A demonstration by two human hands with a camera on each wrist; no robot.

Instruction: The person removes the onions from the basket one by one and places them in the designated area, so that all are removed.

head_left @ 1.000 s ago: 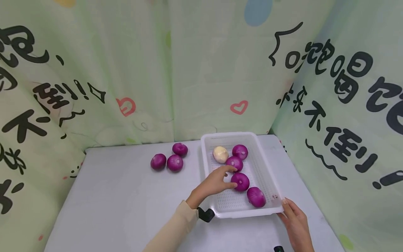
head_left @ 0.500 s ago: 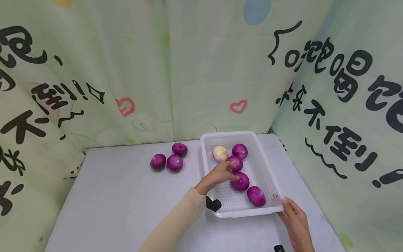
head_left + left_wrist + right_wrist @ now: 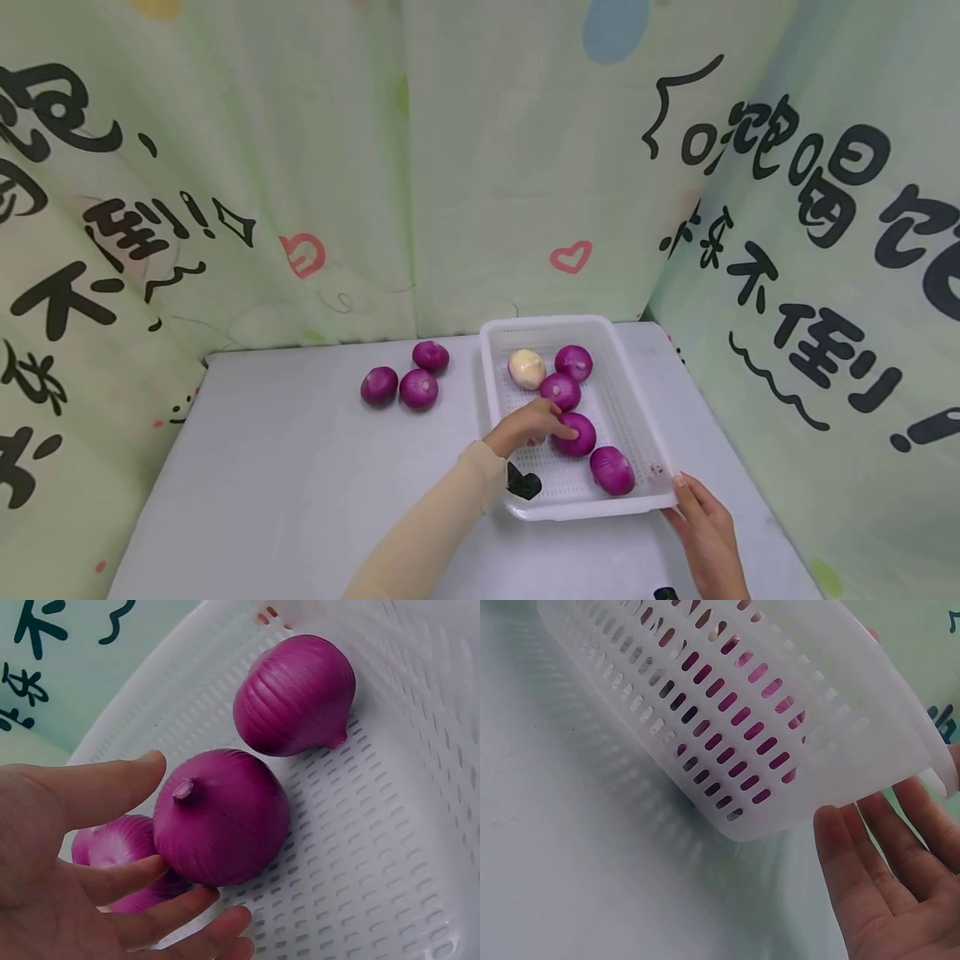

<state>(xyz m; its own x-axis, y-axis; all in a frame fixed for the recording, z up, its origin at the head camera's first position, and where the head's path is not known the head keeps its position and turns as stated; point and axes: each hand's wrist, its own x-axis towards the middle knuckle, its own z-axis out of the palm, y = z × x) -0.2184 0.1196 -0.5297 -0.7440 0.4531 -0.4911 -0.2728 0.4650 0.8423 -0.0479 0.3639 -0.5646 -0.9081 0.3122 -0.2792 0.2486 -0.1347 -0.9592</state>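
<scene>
A white perforated plastic basket (image 3: 600,508) holds several purple onions and one pale, cream-coloured onion (image 3: 527,368). My left hand (image 3: 527,425) reaches over its left side. The thumb and fingers are spread at a purple onion (image 3: 225,817) with a short stub; in the left wrist view the fingers lie beside and below it, and whether they press on it is unclear. Another purple onion (image 3: 296,697) lies nearer the basket's front corner. My right hand (image 3: 705,525) grips the basket's front right corner, thumb on the rim, fingers beneath it in the right wrist view (image 3: 889,862).
Three purple onions (image 3: 417,389) sit together on the white table (image 3: 300,483), left of the basket. A printed curtain (image 3: 450,183) hangs behind the table and along its right side. A black object (image 3: 522,482) is at the left wrist.
My left hand has moved slightly right and turned, its thumb now farther over the purple onion. The right hand stays on the basket corner, and the onions keep their places.
</scene>
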